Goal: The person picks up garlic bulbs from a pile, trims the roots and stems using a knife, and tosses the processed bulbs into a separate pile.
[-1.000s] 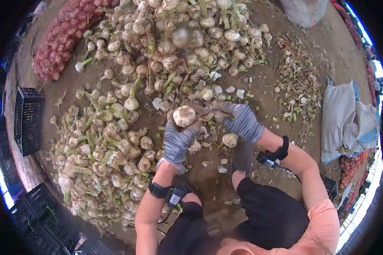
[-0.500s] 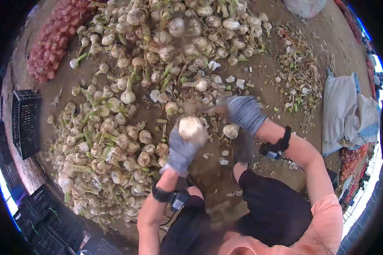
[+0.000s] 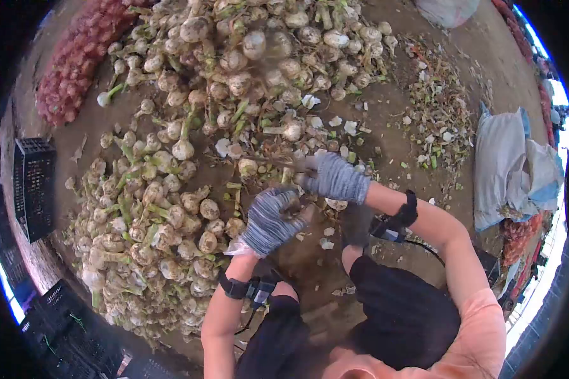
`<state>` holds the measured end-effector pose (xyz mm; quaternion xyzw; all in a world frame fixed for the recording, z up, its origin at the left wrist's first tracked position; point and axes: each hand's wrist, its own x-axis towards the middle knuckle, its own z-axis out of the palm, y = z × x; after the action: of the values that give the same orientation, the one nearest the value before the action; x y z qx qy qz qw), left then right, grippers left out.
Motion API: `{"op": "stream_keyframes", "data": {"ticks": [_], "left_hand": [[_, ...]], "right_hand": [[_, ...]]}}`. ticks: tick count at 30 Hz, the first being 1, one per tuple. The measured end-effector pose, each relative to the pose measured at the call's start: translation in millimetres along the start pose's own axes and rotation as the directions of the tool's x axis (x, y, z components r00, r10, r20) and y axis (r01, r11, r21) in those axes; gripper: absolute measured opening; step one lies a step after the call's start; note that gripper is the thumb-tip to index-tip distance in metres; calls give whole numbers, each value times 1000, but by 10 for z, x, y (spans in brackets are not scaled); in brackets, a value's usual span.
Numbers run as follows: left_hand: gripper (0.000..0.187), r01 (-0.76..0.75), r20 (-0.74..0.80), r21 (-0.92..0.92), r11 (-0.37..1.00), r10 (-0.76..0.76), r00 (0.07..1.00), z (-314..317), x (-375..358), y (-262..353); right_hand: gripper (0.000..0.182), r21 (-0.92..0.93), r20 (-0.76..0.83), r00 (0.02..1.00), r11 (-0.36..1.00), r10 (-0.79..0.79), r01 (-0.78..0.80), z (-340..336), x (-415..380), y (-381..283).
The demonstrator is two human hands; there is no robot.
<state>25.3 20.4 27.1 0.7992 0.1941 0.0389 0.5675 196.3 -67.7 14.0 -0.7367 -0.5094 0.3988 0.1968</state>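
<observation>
My left hand (image 3: 269, 221), in a grey striped glove, is curled with the thumb toward the right; the garlic bulb seen in it a moment ago is now largely hidden by the fingers. A pale stalk piece (image 3: 287, 175) shows just above these fingers. My right hand (image 3: 338, 178), gloved alike, is closed around a knife whose thin, dark, blurred blade (image 3: 269, 162) points left, above the left hand. Below the right hand, a garlic bulb (image 3: 336, 204) lies on the ground, partly covered. Another trimmed bulb (image 3: 248, 167) sits near the blade.
Heaps of garlic with stalks lie at the left (image 3: 152, 215) and ahead (image 3: 259, 47). Trimmings (image 3: 433, 107) litter the ground at the right. Around the edges are a red net sack of bulbs (image 3: 76, 69), black crates (image 3: 35, 186) and a white woven sack (image 3: 502, 164).
My right hand with the knife has moved left and slightly down, close to the left hand. My left hand has turned, and the white bulb that faced up is out of sight.
</observation>
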Motion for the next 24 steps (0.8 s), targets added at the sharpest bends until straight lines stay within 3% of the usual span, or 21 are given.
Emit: {"op": "stream_keyframes", "data": {"ticks": [1, 3, 4, 6, 7, 8, 9, 11, 12, 14, 15, 17, 18, 19, 21, 22, 23, 24], "left_hand": [[20, -1, 10, -4, 1000, 1, 1000, -9, -1, 33], [19, -278, -140, 83, 957, 288, 947, -108, -24, 92], [20, -285, -161, 143, 948, 306, 938, -258, -93, 128], [21, -156, -327, 219, 963, 223, 918, -532, -387, 166], [18, -58, -450, 462, 885, 290, 845, -701, -614, 100], [20, 230, -607, 179, 956, -77, 791, -857, -970, -36], [36, 586, -742, 343, 735, -171, 648, -1103, -1217, -24], [54, 827, -921, 320, 462, -53, 386, -1679, -1679, -13], [54, 830, -922, 323, 454, -47, 384, -1721, -1708, 120], [64, 779, -961, 264, 568, 86, 263, -1682, -1710, 381], [64, 784, -962, 263, 563, 87, 260, -1533, -1598, 519], [58, 524, -900, -5, 851, -232, 368, -1119, -1166, 766], [60, 488, -830, 100, 867, -198, 521, -984, -1070, 716], [62, 434, -733, 196, 879, -163, 661, -834, -983, 593], [67, 134, -544, 153, 979, -30, 839, -530, -644, 318], [71, 121, -454, 204, 971, -15, 891, -414, -466, 234], [74, 101, -357, 254, 962, -4, 934, -305, -307, 156], [71, 86, -338, 235, 968, -2, 941, -176, -190, 57]], "right_hand": [[41, 3, -3, 1000, 1000, 10, -10, -5, 15, 77], [35, -190, 139, 975, 971, 171, -144, -23, -6, 227], [34, -265, 134, 972, 952, 192, -152, 76, -73, 540], [35, -231, 48, 984, 960, 174, -158, 72, -162, 737], [36, -183, -12, 986, 969, 166, -166, 84, -209, 778], [37, -188, -57, 961, 943, 269, -275, 41, -120, 721], [37, -184, -63, 960, 942, 272, -279, -59, -24, 593], [36, -160, -232, 963, 971, 136, -176, -166, 141, 361], [36, -153, -231, 964, 974, 130, -168, -98, 282, 432], [37, -400, -368, 863, 897, -345, 188, 96, 573, 644], [37, -396, -366, 863, 897, -348, 195, 89, 649, 646], [41, -433, -81, 992, 900, -99, 54, 6, 734, 469], [48, -373, 83, 982, 919, 172, -129, -132, 769, 319], [48, -374, 90, 981, 919, 172, -126, -96, 718, 342], [59, 107, -161, 985, 991, -60, 77, -13, 563, 402], [68, 396, -106, 993, 914, -45, 84, 9, 518, 342], [68, 394, -102, 994, 915, -48, 84, 25, 439, 246], [63, 574, 28, 1000, 819, -3, -14, 31, 336, 122]]}}
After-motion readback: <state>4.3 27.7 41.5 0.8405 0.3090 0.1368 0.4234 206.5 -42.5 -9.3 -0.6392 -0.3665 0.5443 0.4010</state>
